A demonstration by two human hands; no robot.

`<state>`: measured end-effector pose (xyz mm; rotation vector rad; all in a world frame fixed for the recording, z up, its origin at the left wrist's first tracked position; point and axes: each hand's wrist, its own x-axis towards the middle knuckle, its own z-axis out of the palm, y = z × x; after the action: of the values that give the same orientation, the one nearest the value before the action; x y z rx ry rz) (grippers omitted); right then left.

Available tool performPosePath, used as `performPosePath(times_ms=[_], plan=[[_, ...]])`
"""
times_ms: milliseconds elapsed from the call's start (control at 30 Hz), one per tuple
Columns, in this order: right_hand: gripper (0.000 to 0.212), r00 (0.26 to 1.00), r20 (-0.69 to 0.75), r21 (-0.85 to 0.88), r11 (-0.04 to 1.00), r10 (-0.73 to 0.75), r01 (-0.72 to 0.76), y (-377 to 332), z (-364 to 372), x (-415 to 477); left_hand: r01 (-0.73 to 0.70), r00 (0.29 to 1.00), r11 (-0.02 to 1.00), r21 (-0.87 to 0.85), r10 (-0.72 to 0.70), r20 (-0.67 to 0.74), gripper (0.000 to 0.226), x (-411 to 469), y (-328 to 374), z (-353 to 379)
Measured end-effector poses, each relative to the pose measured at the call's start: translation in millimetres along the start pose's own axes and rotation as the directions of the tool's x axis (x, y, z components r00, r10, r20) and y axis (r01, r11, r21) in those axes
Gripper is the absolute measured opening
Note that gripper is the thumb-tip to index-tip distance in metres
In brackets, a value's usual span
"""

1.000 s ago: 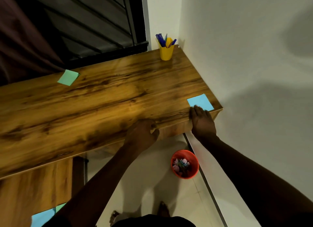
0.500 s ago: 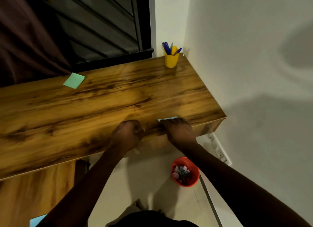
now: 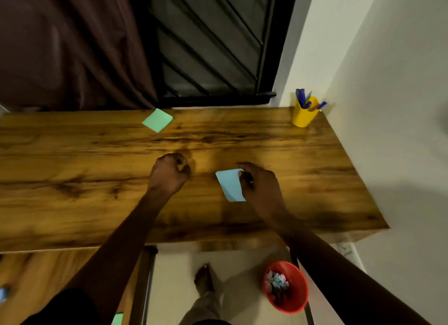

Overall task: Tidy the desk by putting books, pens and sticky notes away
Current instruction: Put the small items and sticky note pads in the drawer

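My right hand pinches a light blue sticky note by its right edge, just above the middle of the wooden desk. To its left, my left hand is curled into a fist over the desk, and I see nothing in it. A green sticky note lies flat near the desk's far edge. At the far right corner stands a yellow cup with several blue pens in it.
A red bin with crumpled paper stands on the floor under the desk's right end. A white wall bounds the desk on the right. A dark window grille and a curtain lie behind the desk. My foot shows below.
My right hand has taken the blue note from the desk's right front corner and carried it left, toward the middle. My left hand has moved from the front edge onto the desk.
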<state>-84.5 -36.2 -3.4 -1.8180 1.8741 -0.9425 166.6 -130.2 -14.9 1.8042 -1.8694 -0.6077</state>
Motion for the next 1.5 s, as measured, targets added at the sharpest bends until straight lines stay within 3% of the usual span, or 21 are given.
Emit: performPosePath(times_ms=[233, 400, 500, 633, 800, 1000, 1067, 1167, 1300, 1500], plan=[[0.033, 0.996, 0.086, 0.030, 0.999, 0.019, -0.022, -34, 56, 65, 0.102, 0.990, 0.985, -0.138, -0.114, -0.077, 0.032, 109, -63, -20], [0.031, 0.980, 0.192, 0.086, 0.993, 0.060, -0.077, -49, 87, 100, 0.200, 0.976, 0.963, -0.181, -0.212, -0.045, 0.065, 182, -95, -23], [0.032, 0.968, 0.227, 0.102, 0.986, 0.108, -0.134, -54, 97, 118, 0.257, 0.964, 0.957, -0.135, -0.264, -0.036, 0.070, 217, -110, -17], [0.031, 0.959, 0.254, 0.137, 0.977, 0.122, -0.160, -56, 103, 130, 0.189, 0.982, 0.982, -0.003, -0.189, -0.005, 0.076, 247, -121, -9], [0.033, 0.962, 0.248, 0.176, 0.971, 0.116, -0.163, -53, 101, 134, 0.241, 0.969, 0.960, 0.143, -0.245, 0.014, 0.083, 265, -125, -2], [0.030, 0.960, 0.241, 0.200, 0.960, 0.145, -0.195, -47, 93, 124, 0.349, 0.931, 0.929, 0.120, -0.359, 0.071, 0.101, 243, -118, -3], [0.030, 0.960, 0.227, 0.198, 0.958, 0.161, -0.208, -46, 87, 119, 0.349, 0.935, 0.935, 0.054, -0.352, 0.043, 0.096, 221, -112, -2], [0.027, 0.978, 0.162, 0.210, 0.963, 0.133, -0.166, -45, 75, 104, 0.294, 0.952, 0.937, -0.187, -0.305, -0.030, 0.059, 175, -101, -3], [0.020, 0.981, 0.120, 0.317, 0.930, 0.154, -0.185, -42, 57, 77, 0.203, 0.968, 0.929, -0.311, -0.239, -0.081, 0.021, 102, -82, -11], [0.025, 0.957, 0.197, 0.464, 0.840, 0.212, -0.282, -42, 33, 27, 0.234, 0.960, 0.856, -0.462, -0.278, -0.027, 0.007, -19, -56, -31]])
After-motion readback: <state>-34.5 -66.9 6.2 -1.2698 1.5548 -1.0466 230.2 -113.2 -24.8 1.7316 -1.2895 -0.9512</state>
